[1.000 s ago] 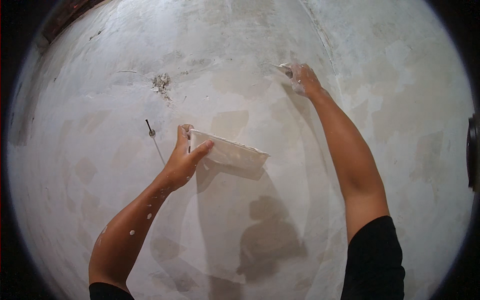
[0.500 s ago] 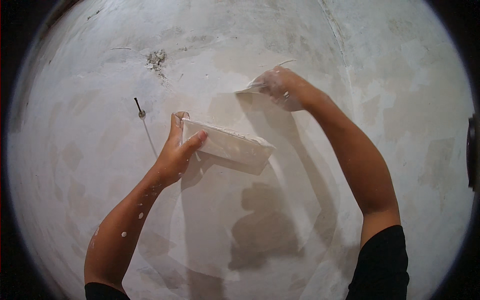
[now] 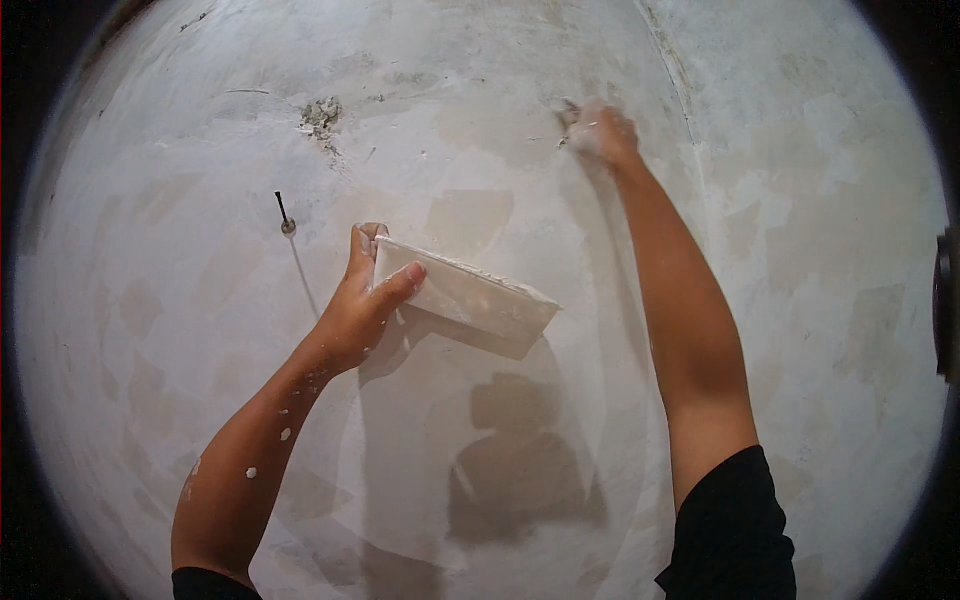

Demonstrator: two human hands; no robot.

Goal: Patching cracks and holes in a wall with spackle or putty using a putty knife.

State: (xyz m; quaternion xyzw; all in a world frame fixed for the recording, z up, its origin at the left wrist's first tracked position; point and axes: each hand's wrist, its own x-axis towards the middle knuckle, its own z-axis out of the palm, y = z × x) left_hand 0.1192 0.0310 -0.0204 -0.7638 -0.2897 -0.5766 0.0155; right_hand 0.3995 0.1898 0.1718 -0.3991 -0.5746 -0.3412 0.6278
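My left hand (image 3: 375,293) is closed on one end of a pale rectangular plastering board (image 3: 470,301), thumb across its near face. White putty lies along the board's top edge, which slopes down to the right. Higher up and to the right, my right hand (image 3: 603,133) is closed on a putty knife (image 3: 569,113) close to the wall (image 3: 480,160). Motion blurs this hand and the blade, and most of the handle is hidden by the fingers. White spots of putty stick to my left forearm.
A rough hole with crumbly edges (image 3: 321,117) shows at upper left. Below it a dark thin rod (image 3: 284,212) sticks out of the wall. A crack-like corner line (image 3: 672,68) runs down the upper right. A dark object (image 3: 943,305) stands at the right rim.
My right hand has swept up and to the right with the putty knife, and its forearm stands more upright. My left hand and the board have shifted slightly right in view.
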